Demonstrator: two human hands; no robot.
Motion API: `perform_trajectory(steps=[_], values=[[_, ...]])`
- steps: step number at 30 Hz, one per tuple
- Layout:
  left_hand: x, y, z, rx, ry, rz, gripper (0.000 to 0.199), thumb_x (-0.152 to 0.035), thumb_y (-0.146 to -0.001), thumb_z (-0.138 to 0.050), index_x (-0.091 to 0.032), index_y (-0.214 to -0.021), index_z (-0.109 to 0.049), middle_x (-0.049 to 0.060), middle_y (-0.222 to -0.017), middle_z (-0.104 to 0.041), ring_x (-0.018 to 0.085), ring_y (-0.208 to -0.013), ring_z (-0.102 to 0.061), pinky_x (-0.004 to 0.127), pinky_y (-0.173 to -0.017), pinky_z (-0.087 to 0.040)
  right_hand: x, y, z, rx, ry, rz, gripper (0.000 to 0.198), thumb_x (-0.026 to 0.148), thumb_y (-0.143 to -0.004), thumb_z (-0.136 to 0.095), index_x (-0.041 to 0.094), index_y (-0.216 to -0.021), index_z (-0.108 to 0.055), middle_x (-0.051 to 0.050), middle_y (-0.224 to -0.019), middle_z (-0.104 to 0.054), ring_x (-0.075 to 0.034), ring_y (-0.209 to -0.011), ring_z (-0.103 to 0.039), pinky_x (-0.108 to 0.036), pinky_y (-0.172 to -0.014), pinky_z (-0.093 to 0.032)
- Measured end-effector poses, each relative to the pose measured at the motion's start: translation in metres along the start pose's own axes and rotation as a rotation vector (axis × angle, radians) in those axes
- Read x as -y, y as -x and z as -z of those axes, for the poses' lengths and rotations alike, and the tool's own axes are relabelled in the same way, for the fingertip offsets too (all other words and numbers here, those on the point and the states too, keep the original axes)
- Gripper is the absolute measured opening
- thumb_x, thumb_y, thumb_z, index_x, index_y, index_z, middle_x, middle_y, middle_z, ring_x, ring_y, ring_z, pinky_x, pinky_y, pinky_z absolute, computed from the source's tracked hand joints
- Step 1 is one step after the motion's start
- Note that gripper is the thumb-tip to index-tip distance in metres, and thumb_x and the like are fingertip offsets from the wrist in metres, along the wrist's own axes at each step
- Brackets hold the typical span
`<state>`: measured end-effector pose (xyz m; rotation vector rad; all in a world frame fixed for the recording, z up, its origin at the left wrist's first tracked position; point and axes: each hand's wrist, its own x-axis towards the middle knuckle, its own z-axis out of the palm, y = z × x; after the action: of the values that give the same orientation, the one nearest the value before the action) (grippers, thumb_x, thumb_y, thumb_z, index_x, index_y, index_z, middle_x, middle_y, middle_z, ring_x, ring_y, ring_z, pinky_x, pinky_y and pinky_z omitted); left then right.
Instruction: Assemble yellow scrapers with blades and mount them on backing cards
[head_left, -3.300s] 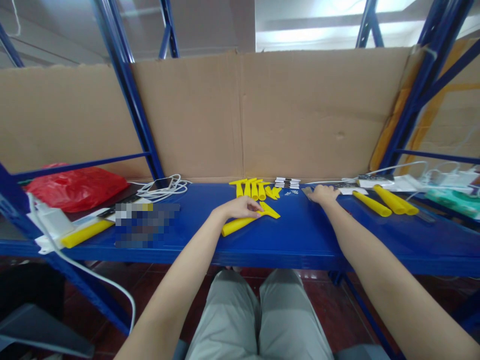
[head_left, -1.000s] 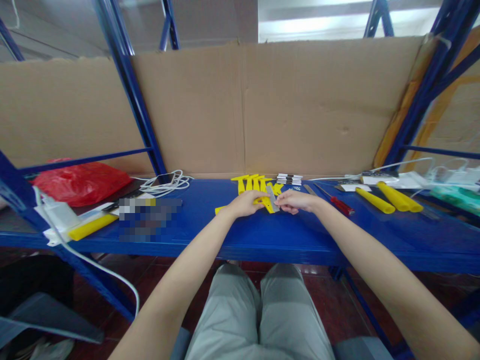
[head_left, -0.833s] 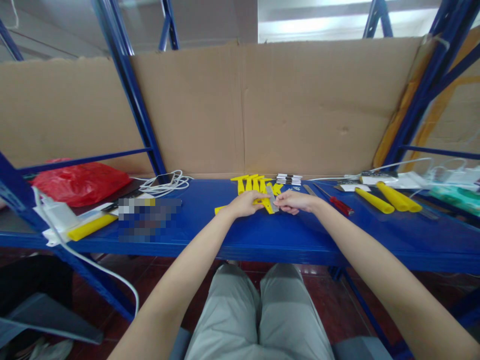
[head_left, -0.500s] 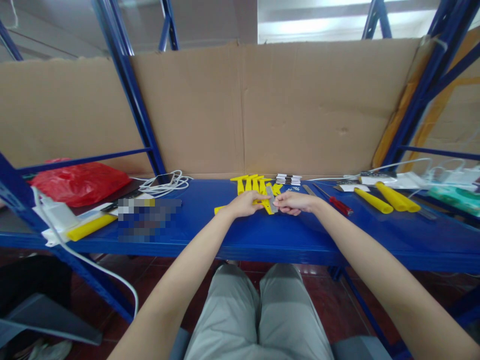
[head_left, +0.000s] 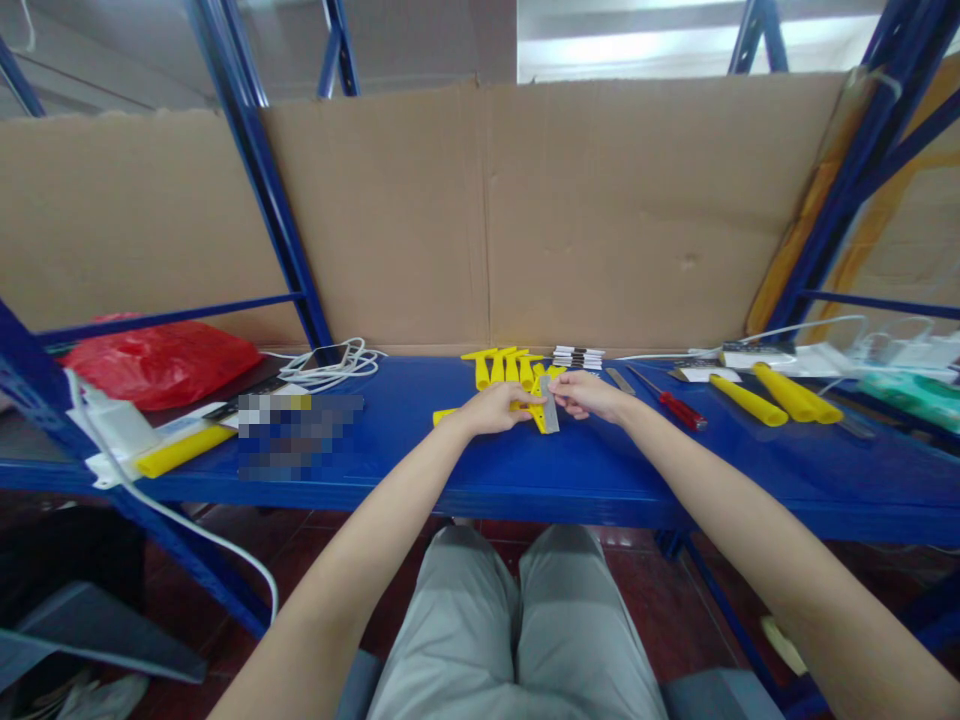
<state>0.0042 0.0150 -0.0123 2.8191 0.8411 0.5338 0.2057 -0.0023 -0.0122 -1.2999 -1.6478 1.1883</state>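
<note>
My left hand [head_left: 495, 408] is closed around a yellow T-shaped scraper handle [head_left: 444, 416], whose wide end points right. Flat against that wide end lies a grey metal blade [head_left: 550, 412]. My right hand [head_left: 589, 393] has its fingers pinched together at the upper right edge of the blade; whatever they hold is too small to make out. Just behind my hands, several more yellow T-shaped handles [head_left: 498, 370] lie in a row. Beside them is a stack of thin white-and-dark pieces [head_left: 577, 357].
Right of my hands lie a metal strip [head_left: 619, 381], a red-handled screwdriver [head_left: 681, 410] and yellow tubes [head_left: 784, 395]. A red plastic bag [head_left: 161, 365], white cables [head_left: 334, 368] and another yellow tube [head_left: 184, 452] are on the left. Cardboard [head_left: 600, 210] walls the blue shelf's [head_left: 525, 500] back.
My right hand has shifted slightly up and away along the blade, leaving more of its lower part showing. My left hand has stayed nearly still with the handle.
</note>
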Motion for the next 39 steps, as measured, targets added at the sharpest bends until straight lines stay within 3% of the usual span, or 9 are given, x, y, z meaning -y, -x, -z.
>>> perform_trajectory(steps=[12, 17, 31, 39], values=[[-0.001, 0.000, 0.000, -0.006, -0.001, 0.001, 0.036, -0.021, -0.084, -0.060, -0.020, -0.119, -0.065, 0.007, -0.102, -0.066, 0.016, -0.086, -0.060, 0.029, -0.084, -0.045, 0.002, 0.001, -0.001, -0.045, -0.005, 0.001, 0.029, 0.014, -0.084, -0.052, 0.016, -0.056, -0.046, 0.006, -0.043, -0.042, -0.003, -0.031, -0.033, -0.015, -0.031, -0.021], [0.000, -0.001, -0.004, -0.022, -0.024, -0.010, 0.035, -0.021, -0.085, -0.058, -0.023, -0.119, -0.065, 0.006, -0.101, -0.066, 0.016, -0.087, -0.060, 0.030, -0.084, -0.046, 0.002, 0.000, -0.001, -0.084, -0.046, 0.000, 0.028, 0.019, -0.082, -0.057, 0.016, -0.056, -0.047, 0.003, -0.043, -0.046, -0.003, -0.032, -0.033, -0.016, -0.032, -0.022], [-0.006, 0.000, -0.004, -0.065, -0.047, -0.042, 0.039, -0.022, -0.089, -0.052, -0.022, -0.128, -0.058, 0.009, -0.114, -0.065, 0.018, -0.100, -0.060, 0.032, -0.095, -0.043, 0.006, 0.001, -0.008, -0.131, -0.104, 0.082, 0.027, 0.015, -0.079, -0.056, 0.018, -0.057, -0.042, 0.008, -0.041, -0.037, -0.001, -0.034, -0.026, -0.015, -0.034, -0.017], [-0.013, 0.001, -0.005, -0.067, -0.224, 0.057, 0.040, -0.026, -0.093, -0.045, -0.027, -0.131, -0.055, 0.007, -0.108, -0.062, 0.021, -0.102, -0.057, 0.032, -0.091, -0.044, -0.001, -0.004, -0.009, -0.112, -0.139, 0.143, 0.026, 0.032, -0.082, -0.062, 0.018, -0.068, -0.045, 0.010, -0.045, -0.036, -0.002, -0.036, -0.027, -0.015, -0.036, -0.021]])
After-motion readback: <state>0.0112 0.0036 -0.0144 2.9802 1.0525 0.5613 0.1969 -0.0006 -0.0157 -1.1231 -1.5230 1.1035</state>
